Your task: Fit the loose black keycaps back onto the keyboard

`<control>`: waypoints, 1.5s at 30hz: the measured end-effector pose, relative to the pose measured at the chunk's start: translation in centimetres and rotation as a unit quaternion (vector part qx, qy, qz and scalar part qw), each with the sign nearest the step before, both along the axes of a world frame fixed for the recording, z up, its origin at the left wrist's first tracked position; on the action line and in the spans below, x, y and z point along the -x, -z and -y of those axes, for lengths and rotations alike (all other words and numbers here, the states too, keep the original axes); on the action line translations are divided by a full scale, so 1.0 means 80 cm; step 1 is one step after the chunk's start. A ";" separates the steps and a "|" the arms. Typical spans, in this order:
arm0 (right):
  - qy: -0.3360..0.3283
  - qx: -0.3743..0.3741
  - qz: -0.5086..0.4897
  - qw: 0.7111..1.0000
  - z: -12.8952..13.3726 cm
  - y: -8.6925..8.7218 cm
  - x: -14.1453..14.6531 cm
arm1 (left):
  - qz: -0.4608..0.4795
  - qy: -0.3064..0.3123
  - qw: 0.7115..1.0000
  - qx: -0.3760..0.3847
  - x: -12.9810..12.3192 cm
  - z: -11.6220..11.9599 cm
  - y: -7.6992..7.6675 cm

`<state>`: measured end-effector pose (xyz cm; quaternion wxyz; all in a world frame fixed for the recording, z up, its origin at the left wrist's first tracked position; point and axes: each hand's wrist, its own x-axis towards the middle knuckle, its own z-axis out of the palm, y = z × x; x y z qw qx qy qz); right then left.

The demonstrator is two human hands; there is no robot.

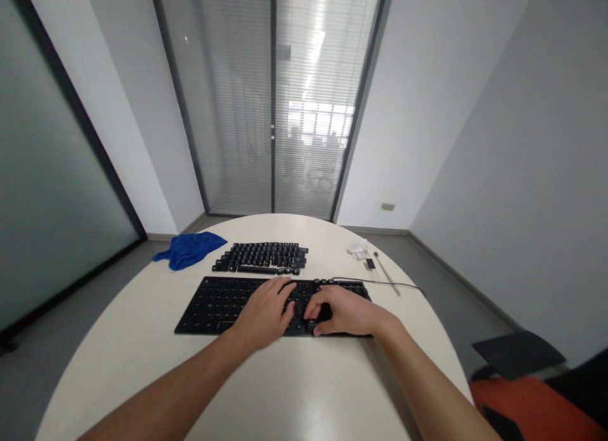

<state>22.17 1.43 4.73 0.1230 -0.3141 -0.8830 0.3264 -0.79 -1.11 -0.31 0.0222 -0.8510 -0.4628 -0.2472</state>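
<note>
A black keyboard [213, 305] lies across the table, most of its left part bare of keycaps. My left hand [266, 311] rests on its middle with fingers apart, holding nothing. Just to the right, my right hand [344, 309] is curled over the board, thumb and fingers bent round a small black keycap [310, 325] at the lower edge. The palm side of this hand is hidden. Behind the keyboard, many loose black keycaps [266, 256] are laid out in rows, with a long space bar [256, 270] at the front.
On the round white table [304, 390], a blue cloth [187, 249] lies at the back left. A crumpled white wrapper [358, 249], a small black-headed tool [370, 263] and a thin brush-like stick [388, 275] lie at the right, near the keyboard's cable [394, 282]. An orange-seated chair [536, 406] stands right.
</note>
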 end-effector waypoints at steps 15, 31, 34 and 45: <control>0.013 0.020 0.002 1.000 0.005 -0.010 0.002 | 0.002 -0.001 1.000 -0.010 0.001 0.000 -0.002; 0.118 -0.022 0.070 0.990 -0.012 0.013 -0.021 | -0.011 -0.024 0.999 0.024 -0.015 0.014 0.015; 0.113 -0.018 0.085 0.990 -0.012 0.015 -0.019 | -0.014 -0.026 0.999 0.025 -0.016 0.014 0.014; 0.120 -0.017 0.065 0.991 -0.017 0.019 -0.019 | -0.037 -0.035 0.998 0.043 -0.018 0.016 0.006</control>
